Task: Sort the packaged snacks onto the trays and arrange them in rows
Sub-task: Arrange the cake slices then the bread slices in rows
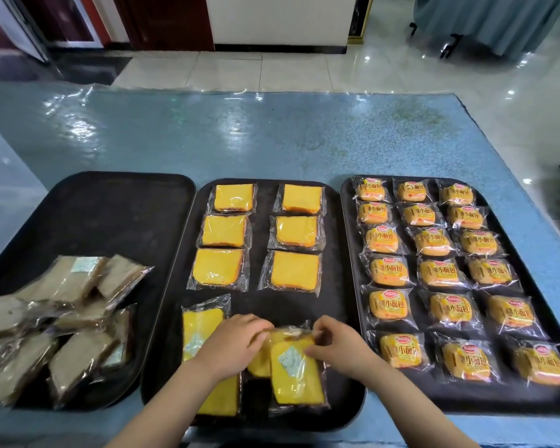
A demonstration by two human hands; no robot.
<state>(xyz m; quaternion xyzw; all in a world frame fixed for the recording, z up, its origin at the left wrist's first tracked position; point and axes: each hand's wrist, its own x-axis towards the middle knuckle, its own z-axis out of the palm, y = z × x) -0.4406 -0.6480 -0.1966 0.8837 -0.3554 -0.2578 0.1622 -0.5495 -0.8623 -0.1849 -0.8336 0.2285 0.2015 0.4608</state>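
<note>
Head view: both hands' fingers pinching 1 yellow cake packet, brown packets heaped leftward.

Three black trays are sitting side by side: brown cake packets are lying heaped on the left one. Yellow cake packets are forming two rows in the middle; labelled bun packets are filling the right in three rows.

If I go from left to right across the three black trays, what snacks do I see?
Left tray: jumbled brown cake packets → middle tray: yellow cake slices, with both hands on some → right tray: small bread packets in neat rows.
</note>
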